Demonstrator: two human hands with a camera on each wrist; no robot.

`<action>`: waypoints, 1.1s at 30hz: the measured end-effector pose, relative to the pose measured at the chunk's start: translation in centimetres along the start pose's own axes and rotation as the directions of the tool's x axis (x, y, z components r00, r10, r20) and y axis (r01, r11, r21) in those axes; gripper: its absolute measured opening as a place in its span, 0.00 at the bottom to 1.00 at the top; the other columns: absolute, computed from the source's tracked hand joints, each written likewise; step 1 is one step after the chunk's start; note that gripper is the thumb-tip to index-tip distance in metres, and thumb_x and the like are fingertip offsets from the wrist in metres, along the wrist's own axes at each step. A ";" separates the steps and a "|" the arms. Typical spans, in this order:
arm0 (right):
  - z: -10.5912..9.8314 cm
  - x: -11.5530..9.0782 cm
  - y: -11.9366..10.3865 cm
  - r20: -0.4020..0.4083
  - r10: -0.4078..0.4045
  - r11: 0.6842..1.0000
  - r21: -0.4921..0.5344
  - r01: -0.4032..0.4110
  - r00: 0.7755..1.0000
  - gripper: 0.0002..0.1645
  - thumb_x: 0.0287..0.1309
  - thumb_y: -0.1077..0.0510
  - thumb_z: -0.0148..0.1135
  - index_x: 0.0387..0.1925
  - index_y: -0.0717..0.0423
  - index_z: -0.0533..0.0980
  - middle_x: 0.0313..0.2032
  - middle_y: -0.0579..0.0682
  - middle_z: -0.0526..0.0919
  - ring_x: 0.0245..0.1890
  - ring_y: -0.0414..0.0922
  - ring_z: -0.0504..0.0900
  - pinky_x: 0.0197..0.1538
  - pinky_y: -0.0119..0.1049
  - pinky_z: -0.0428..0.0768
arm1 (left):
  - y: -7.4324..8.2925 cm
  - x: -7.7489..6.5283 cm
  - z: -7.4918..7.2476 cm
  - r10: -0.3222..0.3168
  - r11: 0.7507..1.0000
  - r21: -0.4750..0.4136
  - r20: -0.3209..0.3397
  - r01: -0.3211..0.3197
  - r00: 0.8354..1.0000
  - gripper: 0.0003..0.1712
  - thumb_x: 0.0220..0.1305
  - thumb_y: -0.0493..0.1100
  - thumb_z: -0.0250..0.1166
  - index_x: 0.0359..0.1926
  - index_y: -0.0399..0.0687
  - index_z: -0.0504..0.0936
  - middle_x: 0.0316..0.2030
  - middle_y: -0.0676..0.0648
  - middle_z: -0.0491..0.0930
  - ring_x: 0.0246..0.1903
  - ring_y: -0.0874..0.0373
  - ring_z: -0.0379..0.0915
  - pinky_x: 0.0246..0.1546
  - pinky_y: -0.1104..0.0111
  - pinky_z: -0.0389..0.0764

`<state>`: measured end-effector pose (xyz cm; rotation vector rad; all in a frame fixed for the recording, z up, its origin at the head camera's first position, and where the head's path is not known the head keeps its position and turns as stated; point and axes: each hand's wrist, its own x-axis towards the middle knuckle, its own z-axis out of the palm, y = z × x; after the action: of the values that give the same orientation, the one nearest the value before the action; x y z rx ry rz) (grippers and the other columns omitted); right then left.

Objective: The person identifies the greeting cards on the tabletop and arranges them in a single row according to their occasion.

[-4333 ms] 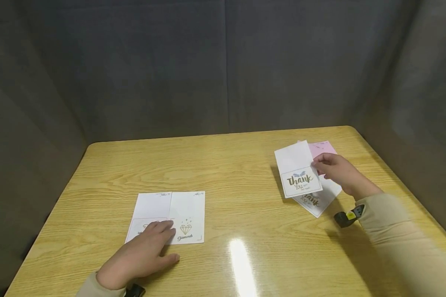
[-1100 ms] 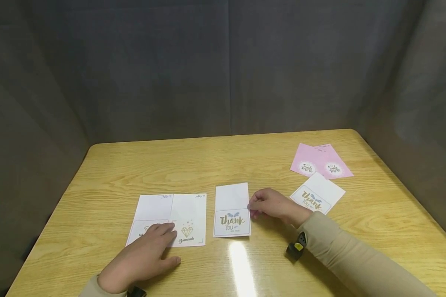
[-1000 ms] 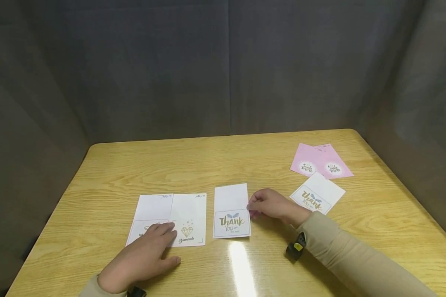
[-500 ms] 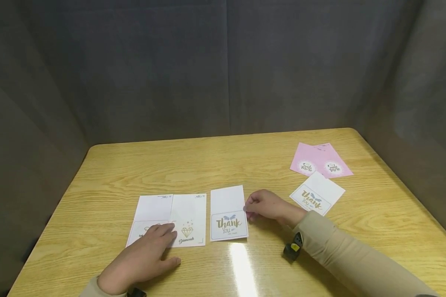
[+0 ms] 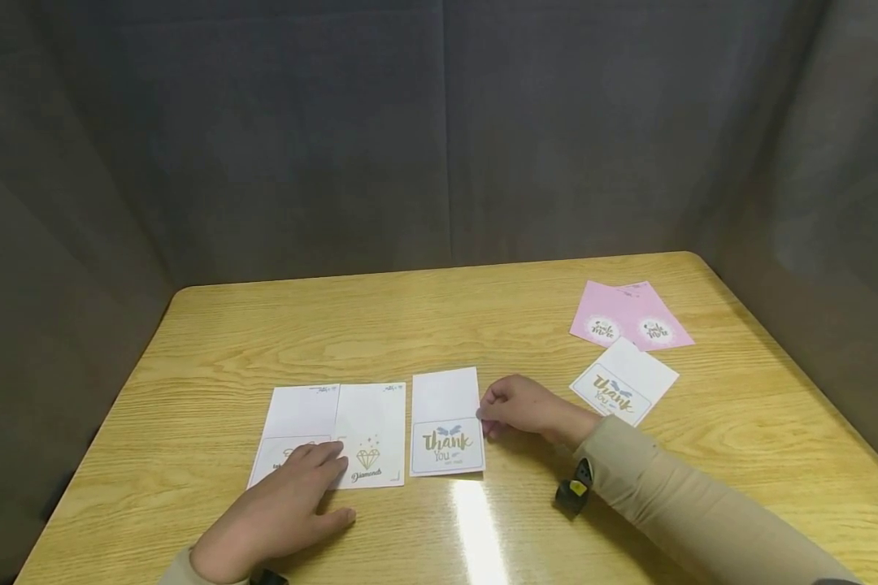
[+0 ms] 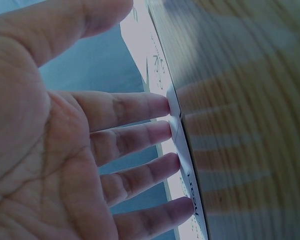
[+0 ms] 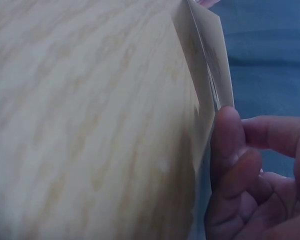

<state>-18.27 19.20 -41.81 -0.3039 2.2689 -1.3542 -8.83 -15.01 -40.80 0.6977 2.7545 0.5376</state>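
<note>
In the head view my right hand (image 5: 519, 406) pinches the right edge of a white greeting card (image 5: 446, 451) printed "Thank You" in gold with a blue bow. The right wrist view shows thumb and fingertips at the edge of that card (image 7: 215, 45), close over the tabletop. My left hand (image 5: 281, 504) rests spread fingers on two white cards lying side by side. One is the "Diamonds" card (image 5: 369, 422) with a gold diamond; the other card (image 5: 302, 413) has its print partly hidden under the hand. Straight fingertips touch the cards (image 6: 155, 65) in the left wrist view.
A second "Thank You" card (image 5: 625, 382) lies tilted at the right of the wooden table (image 5: 322, 325). Behind it, two overlapping pink "Smile More" cards (image 5: 593, 305) lie near the far right corner. A dark grey curtain (image 5: 300, 138) encloses the back and sides.
My right hand has carried the "Thank You" card from the pile at right to beside the Diamonds card, and edged it slightly further left and nearer. My left hand has stayed put.
</note>
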 end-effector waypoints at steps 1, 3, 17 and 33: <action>0.0 0.0 0.0 0.002 0.000 1.000 0.000 0.000 1.000 0.08 0.68 0.66 0.60 0.32 0.67 0.80 0.27 0.52 0.84 0.28 0.42 0.85 0.39 0.35 0.84 | 0.0 0.0 0.0 -0.003 1.000 -0.002 0.002 0.003 1.000 0.38 0.61 0.56 0.74 0.63 0.32 0.79 0.69 0.34 0.70 0.69 0.35 0.62 0.64 0.39 0.69; 0.1 0.0 0.0 0.006 -0.006 1.000 0.000 0.006 1.000 0.08 0.68 0.66 0.59 0.32 0.67 0.80 0.27 0.52 0.84 0.27 0.42 0.85 0.39 0.35 0.84 | 0.0 0.0 0.0 -0.008 1.000 -0.002 0.006 0.008 1.000 0.39 0.61 0.56 0.74 0.63 0.32 0.78 0.69 0.34 0.69 0.69 0.35 0.62 0.65 0.40 0.69; 0.2 -0.1 -0.2 0.013 -0.015 0.998 -0.061 0.016 1.000 0.08 0.68 0.65 0.61 0.31 0.65 0.80 0.26 0.50 0.85 0.28 0.43 0.85 0.40 0.36 0.84 | 0.0 -0.1 0.1 0.001 1.000 0.001 -0.006 -0.001 1.000 0.39 0.61 0.56 0.74 0.63 0.32 0.78 0.69 0.34 0.70 0.68 0.36 0.63 0.65 0.43 0.69; 0.3 0.5 -0.2 -0.008 -0.042 0.978 -0.206 0.039 0.999 0.10 0.67 0.62 0.63 0.28 0.59 0.81 0.24 0.46 0.85 0.27 0.40 0.81 0.34 0.33 0.74 | 0.1 0.1 0.1 -0.009 1.000 0.004 -0.004 0.009 1.000 0.38 0.61 0.56 0.74 0.62 0.33 0.79 0.68 0.35 0.70 0.68 0.36 0.64 0.65 0.43 0.69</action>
<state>-18.56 18.72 -41.92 -0.4137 2.4292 -1.1441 -8.81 -14.88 -40.89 0.6860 2.7619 0.5331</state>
